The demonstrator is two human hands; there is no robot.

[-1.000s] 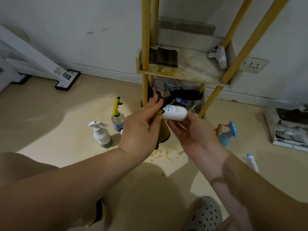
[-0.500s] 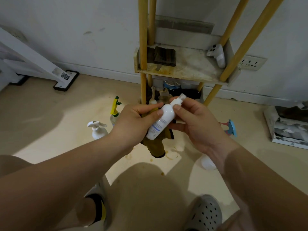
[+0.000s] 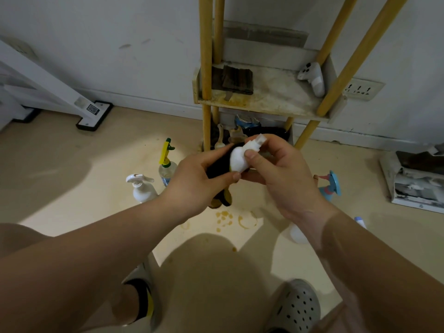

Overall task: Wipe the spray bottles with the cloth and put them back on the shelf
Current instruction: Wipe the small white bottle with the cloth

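The small white spray bottle (image 3: 236, 161) is in the air just in front of the shelf (image 3: 271, 103), about level with its lower part, held between both hands. The right hand (image 3: 281, 179) pinches it near the neck, with the thumb on the shoulder. I think this keeps the body free for wiping and lets the bottle be turned. The left hand (image 3: 197, 186) is curled round the dark cloth (image 3: 217, 169) and presses it against the bottle's body, and a loose end of the cloth hangs below the hand. The wiping of this bottle seems to be in progress, and it is not yet back on the shelf.

On the floor in front of the shelf, toward its left side, stand a white trigger bottle (image 3: 140, 188) and a clear bottle with a yellow trigger (image 3: 167, 162). Toward its right side stands a blue spray bottle (image 3: 330, 186). They probably wait there for their turn, within easy reach. The middle board of the shelf carries a white controller (image 3: 312, 78) and a dark folded thing (image 3: 236, 80).
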